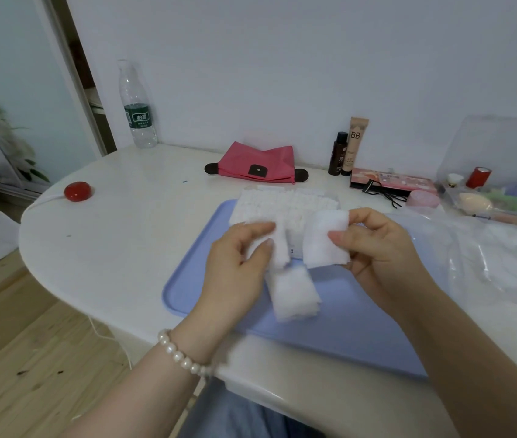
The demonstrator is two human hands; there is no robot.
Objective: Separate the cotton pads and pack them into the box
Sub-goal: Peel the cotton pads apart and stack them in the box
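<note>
Behind the blue tray (206, 273), the box (285, 207) is packed with cotton pads; a cotton pad (325, 241) is pinched in the right hand (377, 248), a wad (288, 279) in the left hand (238, 267).

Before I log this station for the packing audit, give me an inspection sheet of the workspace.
Surface: white table with blue tray.
Job's things: box filled with cotton pads; loose stack on the tray.
Clutter: pink pouch, water bottle, cosmetics, plastic bag.
Grips: left hand holds pads; right hand pinches one pad.
Cables: white cord from red puck.
Surroundings: white wall, wooden floor.
</note>
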